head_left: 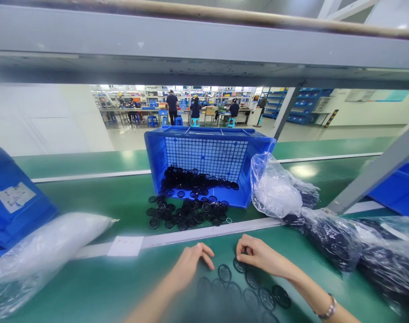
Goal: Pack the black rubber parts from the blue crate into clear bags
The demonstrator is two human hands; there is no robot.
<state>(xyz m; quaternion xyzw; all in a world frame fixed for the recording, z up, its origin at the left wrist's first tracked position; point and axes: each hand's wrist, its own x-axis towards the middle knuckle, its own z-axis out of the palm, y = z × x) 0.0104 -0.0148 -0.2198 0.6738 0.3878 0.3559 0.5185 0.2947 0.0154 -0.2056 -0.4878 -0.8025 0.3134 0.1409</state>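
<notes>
Thumb and forefinger of my right hand [260, 255] are closed on the far edge of a black spoked disc [239, 265], low over the green work surface [150, 287]. My left hand [191, 264] is open with its fingers loosely bent and nothing in them. Just beside its fingertips lies another black spoked disc [225, 272]. Several more such discs [266, 298] are spread below and between my hands, the nearer ones blurred. A blue crate [207, 132] lies on its side ahead, with a heap of black discs [191, 211] spilling from its mouth.
A white plastic bag [69, 229] and a blue bin [15, 197] stand at left. Clear bags [278, 188] and dark-filled bags [332, 237] line the right. A white ring [229, 220] lies by the heap. A shelf beam [204, 40] crosses overhead; people [172, 105] work far behind.
</notes>
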